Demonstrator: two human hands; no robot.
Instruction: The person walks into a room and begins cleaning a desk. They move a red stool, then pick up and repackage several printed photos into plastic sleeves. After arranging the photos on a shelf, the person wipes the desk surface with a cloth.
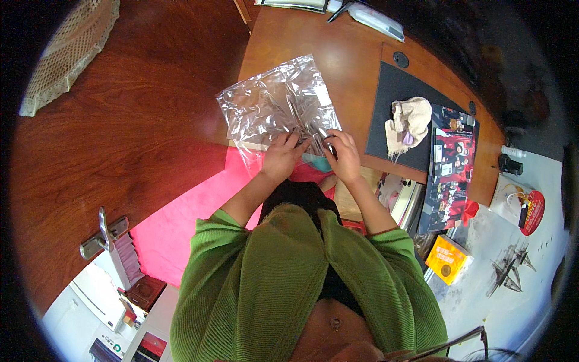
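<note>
A crinkled, clear plastic bag (262,106) lies spread over the front of a brown wooden desk (348,81), with a small white label near its right side. At its near edge, my left hand (285,156) grips bunched film, the fingers bent over it. My right hand (346,156) holds the same edge a little to the right, thumb and fingers around the plastic. Glare hides the exact fold between the hands. Something teal (317,163) shows just below the film, between my hands.
To the right, a crumpled cream cloth (409,122) lies on a black desk mat (384,104), beside a large printed picture (450,172). A brown wooden panel with a metal handle (105,231) stands left. Bright pink fabric (181,212) spreads below. A yellow box (448,259) sits lower right.
</note>
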